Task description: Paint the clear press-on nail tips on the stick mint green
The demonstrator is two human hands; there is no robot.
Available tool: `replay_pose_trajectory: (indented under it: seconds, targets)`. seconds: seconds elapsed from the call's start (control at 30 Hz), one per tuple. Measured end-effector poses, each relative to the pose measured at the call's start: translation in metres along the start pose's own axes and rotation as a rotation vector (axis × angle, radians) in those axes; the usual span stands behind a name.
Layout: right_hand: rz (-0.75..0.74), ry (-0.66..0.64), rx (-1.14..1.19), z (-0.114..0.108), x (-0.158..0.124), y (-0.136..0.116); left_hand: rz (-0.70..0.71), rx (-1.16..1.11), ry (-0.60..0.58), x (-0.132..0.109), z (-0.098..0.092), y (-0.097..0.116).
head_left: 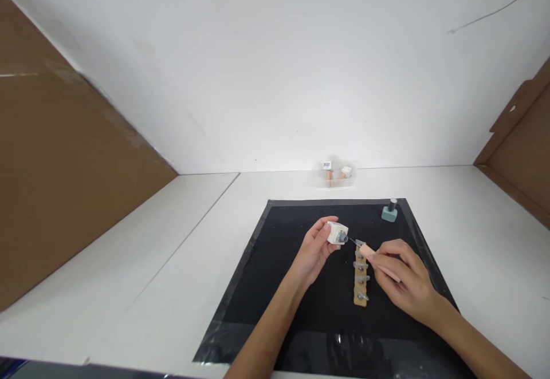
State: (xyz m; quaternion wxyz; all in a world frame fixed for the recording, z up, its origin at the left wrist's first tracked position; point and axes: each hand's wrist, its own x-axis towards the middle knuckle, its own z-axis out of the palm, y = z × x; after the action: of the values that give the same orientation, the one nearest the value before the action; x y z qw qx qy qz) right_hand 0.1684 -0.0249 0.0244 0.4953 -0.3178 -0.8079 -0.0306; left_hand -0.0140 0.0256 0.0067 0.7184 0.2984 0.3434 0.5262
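Note:
My left hand (317, 246) grips a small white nail polish bottle (335, 233), tilted so that its grey-smeared neck points to the right. Between the fingers of my right hand (401, 273) is a peach-coloured nail polish brush (368, 252). Its thin tip points left toward the bottle's neck, just outside it. Below the brush, a wooden strip (360, 303) lies on the black mat (309, 310), with several clear nail tips (361, 279) set crosswise along it. Part of the strip's far end is hard to see behind the brush.
A teal nail polish bottle with a dark cap (389, 213) stands at the mat's far right. Behind the mat, a clear plastic box (315, 180) holds peach-capped white bottles (346, 172) against the white wall. Brown cardboard panels (64, 150) flank the white table (172, 287).

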Motion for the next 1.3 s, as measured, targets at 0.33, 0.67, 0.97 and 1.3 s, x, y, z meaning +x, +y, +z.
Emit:
replay_pose_trajectory:
  seconds: [0.33, 0.67, 0.97, 1.3]
  targets:
    - [-0.013, -0.062, 0.035, -0.0020, 0.0038, -0.0011, 0.018, 0.027, 0.015, 0.0001, 0.0027, 0.0016]
    - [-0.025, -0.092, 0.020, -0.0029, 0.0032, 0.0019, 0.028, 0.104, 0.005, 0.0012, 0.0005, -0.0018]
    - [-0.150, -0.177, -0.086, -0.0052, 0.0081, 0.0016, 0.030, 0.135, 0.016, 0.0008, 0.0009, -0.0015]
    - [-0.010, -0.266, -0.024, -0.0050, 0.0065, 0.0018, 0.034, 0.144, 0.026, 0.0012, 0.0010, -0.0030]
